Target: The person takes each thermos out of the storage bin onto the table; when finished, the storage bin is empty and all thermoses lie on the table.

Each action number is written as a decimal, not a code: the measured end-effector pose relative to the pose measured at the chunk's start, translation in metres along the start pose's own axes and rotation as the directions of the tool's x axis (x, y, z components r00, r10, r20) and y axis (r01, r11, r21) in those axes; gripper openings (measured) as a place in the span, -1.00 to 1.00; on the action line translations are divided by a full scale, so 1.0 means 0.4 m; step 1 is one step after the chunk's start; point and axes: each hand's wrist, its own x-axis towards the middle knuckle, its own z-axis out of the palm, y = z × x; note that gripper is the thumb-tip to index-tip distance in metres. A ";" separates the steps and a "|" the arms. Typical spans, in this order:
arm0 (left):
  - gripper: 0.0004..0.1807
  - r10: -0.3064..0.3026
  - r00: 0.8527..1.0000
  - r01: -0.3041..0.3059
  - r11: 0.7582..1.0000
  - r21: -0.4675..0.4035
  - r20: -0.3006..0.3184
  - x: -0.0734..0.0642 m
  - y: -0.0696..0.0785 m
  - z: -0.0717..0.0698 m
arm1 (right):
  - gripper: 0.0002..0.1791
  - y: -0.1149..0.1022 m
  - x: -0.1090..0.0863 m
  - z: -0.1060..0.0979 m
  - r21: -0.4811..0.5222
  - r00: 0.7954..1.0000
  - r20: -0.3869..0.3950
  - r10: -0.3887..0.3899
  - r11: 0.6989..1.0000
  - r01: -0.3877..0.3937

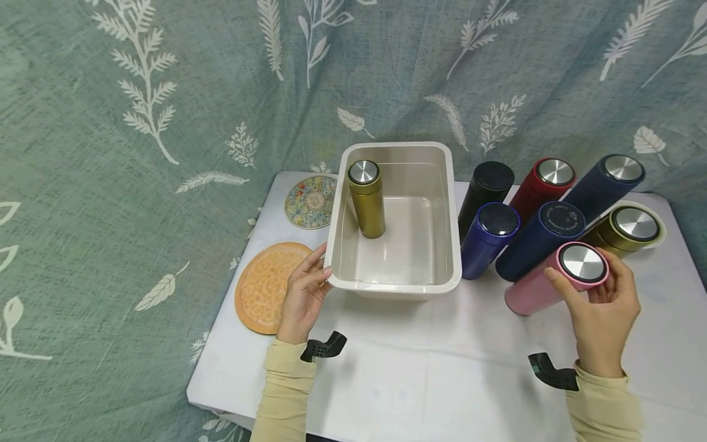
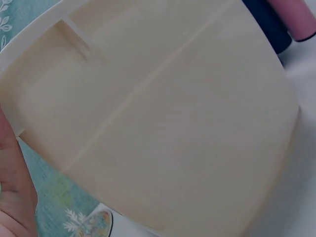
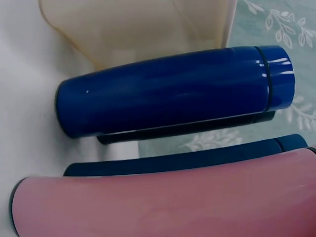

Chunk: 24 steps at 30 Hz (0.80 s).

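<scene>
A cream plastic bin [image 1: 397,286] stands mid-table, with a gold thermos [image 1: 369,209] upright inside at its left. My left hand [image 1: 305,294] grips the bin's front left corner, the thumb over the rim. At the right, a pink thermos [image 1: 533,288] with a silver-topped lid is held near its top by my right hand [image 1: 604,313], thumb on one side and fingers on the other. Its base appears to be at the table; contact is not clear. Beside it in the right wrist view are a glossy blue thermos [image 3: 168,94] and a dark navy thermos [image 3: 173,162].
Behind the pink thermos stand a black thermos [image 1: 483,187], a red thermos [image 1: 538,190], another navy thermos [image 1: 602,187] and a second gold thermos [image 1: 618,233] by a pale round rim [image 1: 661,230]. Left of the bin lie an orange round mat [image 1: 265,288] and a patterned disc [image 1: 309,202].
</scene>
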 end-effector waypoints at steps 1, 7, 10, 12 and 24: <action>-0.37 0.003 1.000 -0.003 1.000 0.005 -0.001 -0.001 0.000 0.000 | -0.20 -0.001 0.000 -0.002 -0.001 1.000 0.005 0.007 1.000 -0.007; -0.37 0.021 1.000 -0.021 0.999 0.042 0.008 0.000 0.001 0.001 | -0.14 -0.009 -0.003 -0.003 0.003 1.000 0.011 0.021 1.000 -0.021; -0.38 0.032 0.999 -0.032 0.998 0.051 0.002 0.002 0.002 0.004 | -0.12 -0.010 -0.002 -0.003 -0.001 1.000 0.010 0.025 1.000 -0.025; -0.39 0.034 0.999 -0.034 0.998 0.054 -0.003 0.003 0.003 0.005 | -0.11 -0.010 -0.002 -0.005 -0.003 1.000 0.007 0.028 1.000 -0.028; -0.37 0.029 0.999 -0.028 0.999 0.039 -0.019 0.022 0.018 -0.013 | -0.12 -0.012 -0.007 -0.008 -0.028 0.999 0.013 0.041 0.999 -0.040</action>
